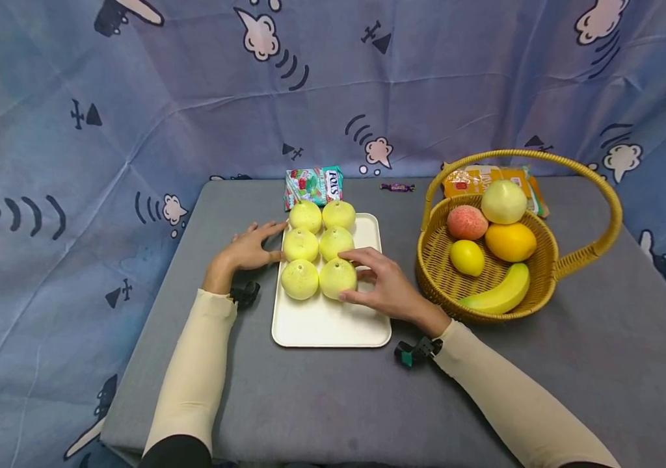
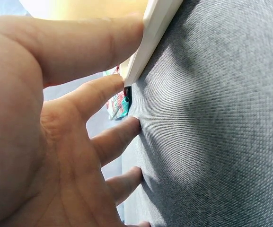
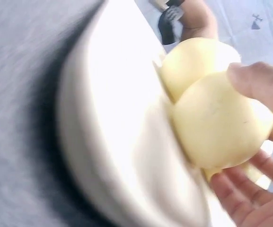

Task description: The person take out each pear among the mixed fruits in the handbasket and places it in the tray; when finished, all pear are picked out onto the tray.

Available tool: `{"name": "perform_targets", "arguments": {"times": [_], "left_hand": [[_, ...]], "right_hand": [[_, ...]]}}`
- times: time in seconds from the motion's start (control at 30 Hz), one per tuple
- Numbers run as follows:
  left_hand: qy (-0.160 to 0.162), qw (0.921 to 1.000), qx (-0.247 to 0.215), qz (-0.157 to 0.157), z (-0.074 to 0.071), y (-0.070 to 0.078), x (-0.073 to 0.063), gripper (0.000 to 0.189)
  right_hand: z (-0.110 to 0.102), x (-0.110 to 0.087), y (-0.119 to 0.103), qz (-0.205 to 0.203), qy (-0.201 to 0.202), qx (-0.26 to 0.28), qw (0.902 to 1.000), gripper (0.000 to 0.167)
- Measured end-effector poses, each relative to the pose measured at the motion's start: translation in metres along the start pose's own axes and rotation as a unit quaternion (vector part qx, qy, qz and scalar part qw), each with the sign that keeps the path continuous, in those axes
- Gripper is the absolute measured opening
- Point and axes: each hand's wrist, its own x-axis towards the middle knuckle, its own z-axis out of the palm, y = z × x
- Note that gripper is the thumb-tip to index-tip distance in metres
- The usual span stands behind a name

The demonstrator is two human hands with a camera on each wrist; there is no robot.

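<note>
Several round yellow-green fruits, pear-like, stand in two columns on a white tray (image 1: 333, 328). My right hand (image 1: 388, 283) curls its thumb and fingers round the front right fruit (image 1: 337, 278). In the right wrist view, the thumb lies on one side of that fruit (image 3: 221, 123) and the fingertips on the other, low near the tray (image 3: 112, 109). With its fingers spread, my left hand (image 1: 249, 248) rests at the tray's left edge. The left wrist view shows its thumb and index fingertip touching the tray wall (image 2: 148, 42), the other fingertips on the grey cloth.
A wicker basket (image 1: 426, 276) with a tall handle stands right of the tray, holding a peach, lemon, mango, banana and another round fruit. Behind the tray lie a green candy bag (image 1: 312, 184) and a purple-wrapped candy (image 1: 397, 187). An orange snack bag (image 1: 476, 175) sits behind the basket.
</note>
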Motion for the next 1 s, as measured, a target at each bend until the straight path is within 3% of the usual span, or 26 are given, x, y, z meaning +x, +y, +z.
{"name": "perform_targets", "arguments": {"times": [0.13, 0.3, 0.5, 0.63, 0.83, 1.0], "left_hand": [[0.0, 1.0, 0.0, 0.003, -0.002, 0.0, -0.001, 0.083], [-0.002, 1.0, 0.006, 0.0, -0.002, 0.001, 0.0, 0.084], [-0.005, 1.0, 0.005, 0.0, -0.002, 0.002, -0.001, 0.084], [-0.009, 0.9999, 0.005, 0.001, -0.002, 0.003, -0.001, 0.084], [-0.006, 1.0, 0.005, -0.002, -0.001, 0.002, 0.0, 0.083], [-0.005, 1.0, 0.003, -0.001, -0.001, 0.002, 0.0, 0.083]], "right_hand": [[-0.009, 0.003, -0.012, 0.007, -0.021, -0.008, 0.9997, 0.073], [-0.029, 0.002, -0.041, 0.007, -0.04, -0.062, 0.9973, 0.075], [-0.075, -0.007, -0.076, 0.041, -0.052, -0.129, 0.9894, 0.078], [-0.113, -0.021, -0.092, 0.076, -0.036, -0.17, 0.9818, 0.074], [-0.166, -0.038, -0.103, 0.148, 0.011, -0.231, 0.9616, 0.07], [-0.204, -0.043, -0.102, 0.215, 0.031, -0.287, 0.9332, 0.082]]}}
